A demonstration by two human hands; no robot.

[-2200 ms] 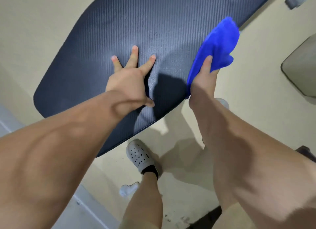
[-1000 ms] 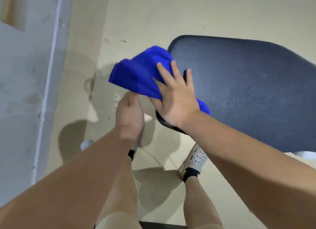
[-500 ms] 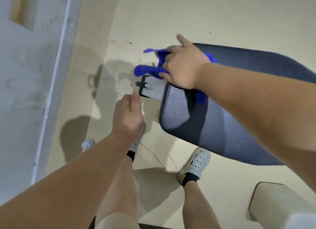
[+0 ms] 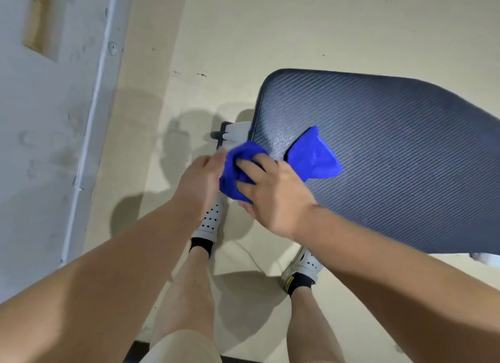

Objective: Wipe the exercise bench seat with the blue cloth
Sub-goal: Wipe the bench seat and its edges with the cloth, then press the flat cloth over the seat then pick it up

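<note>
Right grip (image 4: 273,197) clutches blue cloth (image 4: 316,157) on seat (image 4: 392,146) corner; left grip (image 4: 198,184) unclear; bracket (image 4: 236,134) beside.

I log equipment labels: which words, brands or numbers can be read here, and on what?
No text can be read.
On the right shoe, a yellow tag: too small to read.
On the wall, a sheet: blurred, illegible.
On the bench seat and blue cloth: no markings visible.

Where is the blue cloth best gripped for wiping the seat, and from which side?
Take the cloth by its bunched part at the seat's end, from above. That wad is thick and raised, and the right hand grips it there; the flat corner offers little.
</note>
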